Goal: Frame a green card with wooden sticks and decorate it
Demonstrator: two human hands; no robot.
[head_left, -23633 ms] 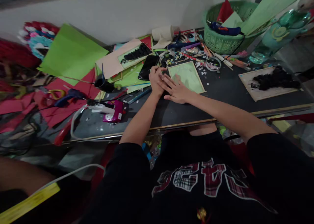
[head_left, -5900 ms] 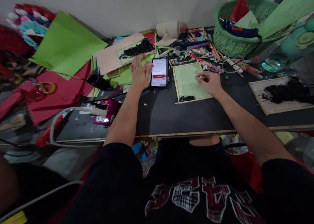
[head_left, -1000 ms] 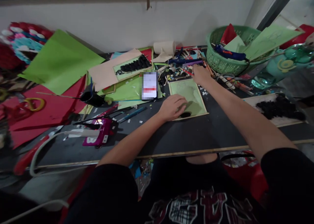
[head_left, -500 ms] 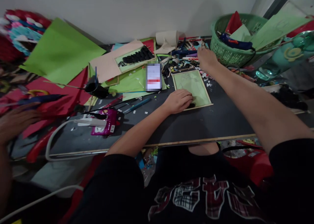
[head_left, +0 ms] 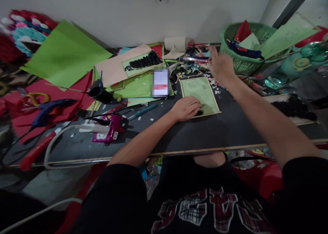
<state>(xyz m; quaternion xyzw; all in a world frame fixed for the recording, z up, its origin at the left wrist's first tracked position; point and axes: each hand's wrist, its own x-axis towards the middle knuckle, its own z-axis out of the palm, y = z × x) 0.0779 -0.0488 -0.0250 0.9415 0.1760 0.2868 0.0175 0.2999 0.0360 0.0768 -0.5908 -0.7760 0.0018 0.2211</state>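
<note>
My left hand (head_left: 186,108) rests on the lower left of a pale green panel (head_left: 202,92) with thin wooden edging and faint pencil lines. Its bent fingers are pressed together over a small black piece (head_left: 200,113), which they partly hide. My right hand (head_left: 222,65) is raised beyond the panel's far right corner, its index finger pointing up. A slim, shiny, pen-like tool (head_left: 196,59) extends leftward from its closed fingers; blur hides its exact kind. Scraps and small loose bits (head_left: 191,69) lie beneath and around the tool.
A phone (head_left: 161,82) stands left of the panel. Behind it lies a similar panel with black pieces (head_left: 145,60). A green basket (head_left: 230,54) and a bottle (head_left: 287,66) stand right; a tray of black pieces (head_left: 294,107) lies nearer. A glue gun (head_left: 48,111) lies left.
My right hand has drawn back slightly toward the right, with the slim tool now at its fingers. My left hand stays on the panel. Another person's hand has left the glue gun at left.
</note>
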